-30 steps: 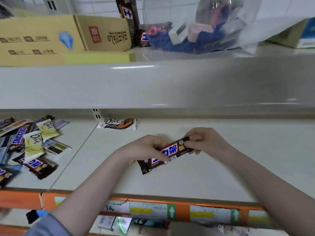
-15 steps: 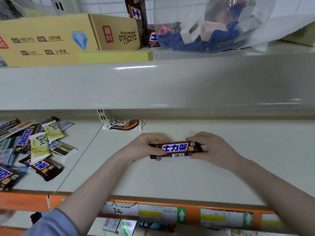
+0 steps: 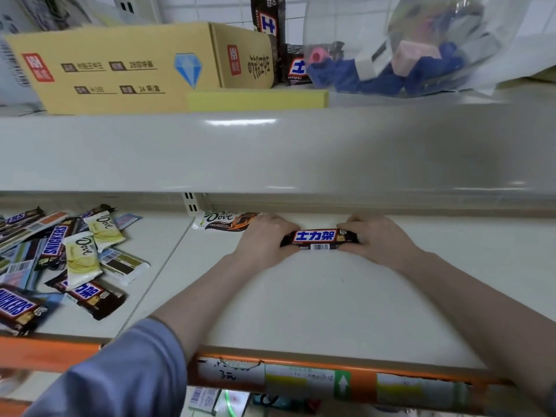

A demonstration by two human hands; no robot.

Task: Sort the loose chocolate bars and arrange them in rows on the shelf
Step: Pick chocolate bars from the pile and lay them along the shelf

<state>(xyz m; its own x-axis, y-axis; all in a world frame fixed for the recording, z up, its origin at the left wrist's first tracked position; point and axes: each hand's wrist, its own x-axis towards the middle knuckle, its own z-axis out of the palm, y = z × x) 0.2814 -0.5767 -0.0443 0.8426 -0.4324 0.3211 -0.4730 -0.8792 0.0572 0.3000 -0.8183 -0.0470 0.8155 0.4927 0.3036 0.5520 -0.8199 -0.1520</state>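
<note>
A dark brown Snickers bar (image 3: 319,238) with a blue Chinese label lies level near the back of the white shelf (image 3: 316,302). My left hand (image 3: 264,239) grips its left end and my right hand (image 3: 373,240) grips its right end. Just left of my left hand a Dove bar (image 3: 222,220) in a white and brown wrapper lies flat against the back wall. On the left shelf section sits a loose pile of bars (image 3: 60,260): several Snickers and pale yellow Dove wrappers, overlapping at odd angles.
The upper shelf (image 3: 270,152) overhangs the work area closely. On it stand a yellow cardboard box (image 3: 120,67), upright Snickers packs (image 3: 269,19) and a clear plastic bag (image 3: 406,46) of blue and pink items. An orange price rail (image 3: 361,377) lines the front edge.
Both hands have turned the Snickers bar from tilted to level and carried it back toward the shelf's rear wall, next to the Dove bar.
</note>
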